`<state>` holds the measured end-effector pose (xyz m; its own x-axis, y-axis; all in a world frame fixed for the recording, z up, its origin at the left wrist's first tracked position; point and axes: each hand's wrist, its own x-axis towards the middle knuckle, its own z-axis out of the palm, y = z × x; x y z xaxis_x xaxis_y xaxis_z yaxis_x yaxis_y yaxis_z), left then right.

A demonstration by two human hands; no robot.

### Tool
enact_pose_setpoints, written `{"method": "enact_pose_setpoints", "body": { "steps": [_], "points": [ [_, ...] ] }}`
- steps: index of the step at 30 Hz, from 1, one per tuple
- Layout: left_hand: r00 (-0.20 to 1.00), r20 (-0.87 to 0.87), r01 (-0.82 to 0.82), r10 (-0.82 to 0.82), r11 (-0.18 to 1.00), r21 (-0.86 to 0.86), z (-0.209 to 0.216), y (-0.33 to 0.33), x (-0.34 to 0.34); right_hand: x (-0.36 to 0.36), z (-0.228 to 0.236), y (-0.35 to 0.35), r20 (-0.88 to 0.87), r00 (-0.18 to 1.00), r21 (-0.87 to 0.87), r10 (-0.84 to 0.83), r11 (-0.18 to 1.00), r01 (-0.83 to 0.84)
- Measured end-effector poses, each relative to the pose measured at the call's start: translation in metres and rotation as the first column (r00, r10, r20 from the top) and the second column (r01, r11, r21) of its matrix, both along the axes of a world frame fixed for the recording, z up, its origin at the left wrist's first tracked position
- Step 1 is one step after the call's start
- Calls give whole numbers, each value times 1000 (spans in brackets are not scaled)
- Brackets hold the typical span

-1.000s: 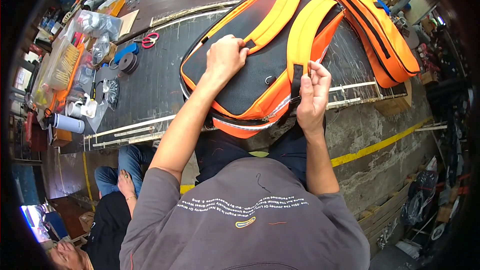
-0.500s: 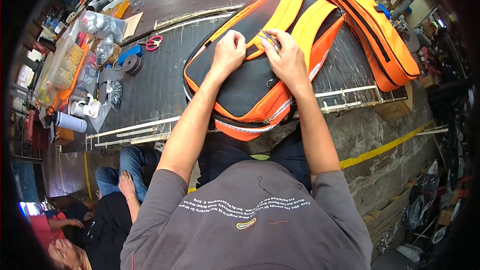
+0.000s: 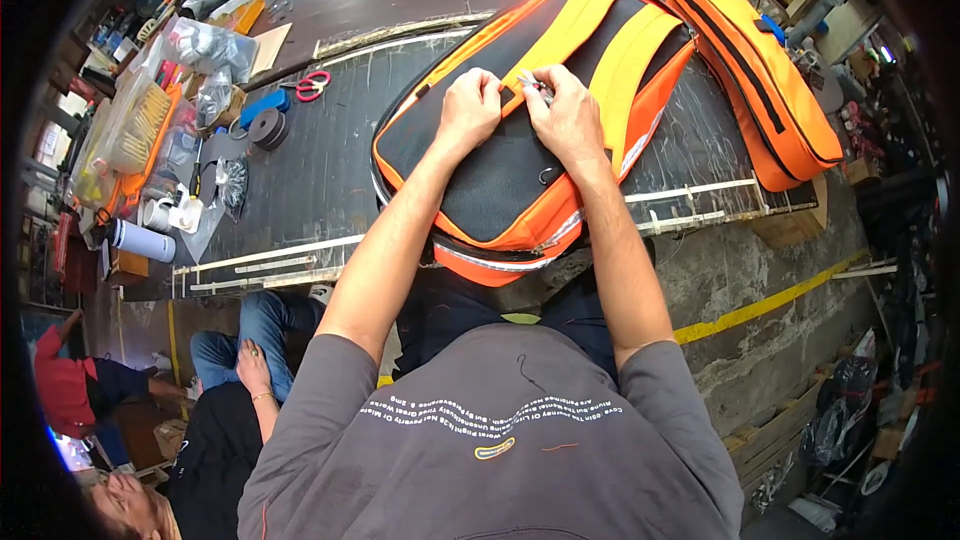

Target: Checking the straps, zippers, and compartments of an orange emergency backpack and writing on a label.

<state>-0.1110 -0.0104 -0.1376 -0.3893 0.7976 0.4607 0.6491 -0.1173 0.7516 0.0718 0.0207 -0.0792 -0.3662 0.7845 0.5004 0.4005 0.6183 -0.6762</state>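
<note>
An orange and black backpack point(image 3: 490, 188) lies on the dark worktable, its padded shoulder straps point(image 3: 570, 25) facing up. My left hand point(image 3: 472, 110) is closed in a pinch beside the lower end of the left strap; what its fingertips hold is too small to make out. Close to its right, my right hand point(image 3: 566, 118) is curled round small metal thread snips point(image 3: 537, 87), mostly hidden by the fingers. Both hands rest over the black back panel, at the strap's end. A black D-ring point(image 3: 548, 176) sits lower on the panel.
A second orange bag point(image 3: 755, 80) with black zips lies to the right. Pink-handled scissors point(image 3: 313, 86), a black tape roll point(image 3: 267, 128), plastic tubs point(image 3: 135, 140) and a white tumbler point(image 3: 143, 241) stand on the left. A seated person point(image 3: 215, 450) is at lower left.
My right hand has moved slightly down and left, its snips now less exposed. My left hand has shifted a little right and down. Another person in red has changed position at far left.
</note>
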Motion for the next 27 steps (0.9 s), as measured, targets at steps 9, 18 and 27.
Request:
{"method": "enact_pose_setpoints", "body": {
  "steps": [9, 18, 27],
  "points": [
    [973, 220, 95, -74, 992, -86, -5, -5, -3, -1, -1, -13, 76, 997, 124, 10, 992, -19],
    [996, 81, 55, -49, 996, -74, -7, -6, -2, -12, 5, -10, 198, 979, 196, -52, 980, 12],
    [981, 185, 89, -64, 988, -128, -10, -4, -3, -14, -1, -16, 191, 980, 211, -53, 978, 11]
  ]
}}
